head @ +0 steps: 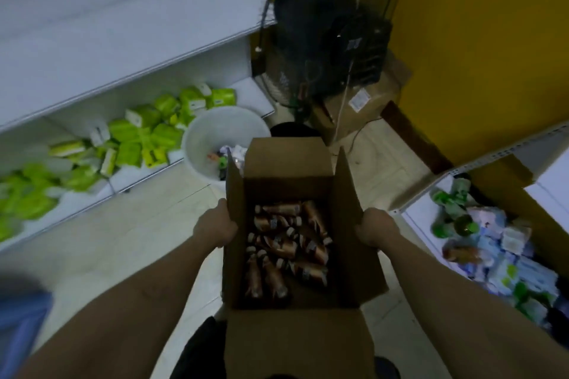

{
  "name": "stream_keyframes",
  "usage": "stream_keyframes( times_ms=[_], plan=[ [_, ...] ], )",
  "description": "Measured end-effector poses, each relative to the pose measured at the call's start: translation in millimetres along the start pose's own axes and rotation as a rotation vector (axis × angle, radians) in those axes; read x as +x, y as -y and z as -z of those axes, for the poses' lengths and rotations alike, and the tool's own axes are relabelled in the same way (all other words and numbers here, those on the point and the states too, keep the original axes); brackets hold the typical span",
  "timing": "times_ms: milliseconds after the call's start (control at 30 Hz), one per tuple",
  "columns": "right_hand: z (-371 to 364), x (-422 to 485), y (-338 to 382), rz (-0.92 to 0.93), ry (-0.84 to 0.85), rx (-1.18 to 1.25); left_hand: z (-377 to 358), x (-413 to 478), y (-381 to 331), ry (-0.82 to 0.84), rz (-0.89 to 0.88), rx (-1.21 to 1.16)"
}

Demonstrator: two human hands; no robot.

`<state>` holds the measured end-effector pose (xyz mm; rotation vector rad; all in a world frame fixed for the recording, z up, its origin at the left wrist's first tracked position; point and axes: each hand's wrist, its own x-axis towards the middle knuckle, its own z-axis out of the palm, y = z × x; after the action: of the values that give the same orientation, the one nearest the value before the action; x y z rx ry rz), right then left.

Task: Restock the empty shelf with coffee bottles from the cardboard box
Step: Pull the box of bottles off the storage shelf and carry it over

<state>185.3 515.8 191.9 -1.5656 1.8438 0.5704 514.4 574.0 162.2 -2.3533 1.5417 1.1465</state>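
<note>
An open cardboard box [295, 335] hangs in front of me above the floor, flaps up. Several brown coffee bottles [286, 243] lie jumbled on its bottom. My left hand [215, 224] grips the box's left wall and my right hand [374, 229] grips the right wall, fingers hidden under the sides. A white shelf unit [101, 49] stands at the left; its upper boards are bare.
Green packets [135, 132] fill the lowest left shelf. A white bucket [197, 144] stands on the floor just beyond the box. A black fan and cables [323, 49] and another carton [369, 108] sit in the yellow-walled corner. A second shelf [492, 243] with mixed goods is at right.
</note>
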Motion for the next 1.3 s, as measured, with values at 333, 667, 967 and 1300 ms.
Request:
stream_keyframes(
  times_ms=[333, 667, 967, 1300],
  plan=[
    [9, -9, 120, 0.305, -0.023, -0.288, 17, -73, 94, -0.181, 0.327, -0.236],
    [-35, -61, 313, 0.586, -0.059, -0.584, 38, -159, 241, -0.327, 0.569, -0.505],
    [-119, -128, 474, 0.789, -0.051, -0.723, 61, -226, 393, -0.471, 0.709, -0.61],
    [-189, -157, 584, 0.811, 0.043, -0.6, 105, -241, 518, -0.473, 0.776, -0.56]
  ],
)
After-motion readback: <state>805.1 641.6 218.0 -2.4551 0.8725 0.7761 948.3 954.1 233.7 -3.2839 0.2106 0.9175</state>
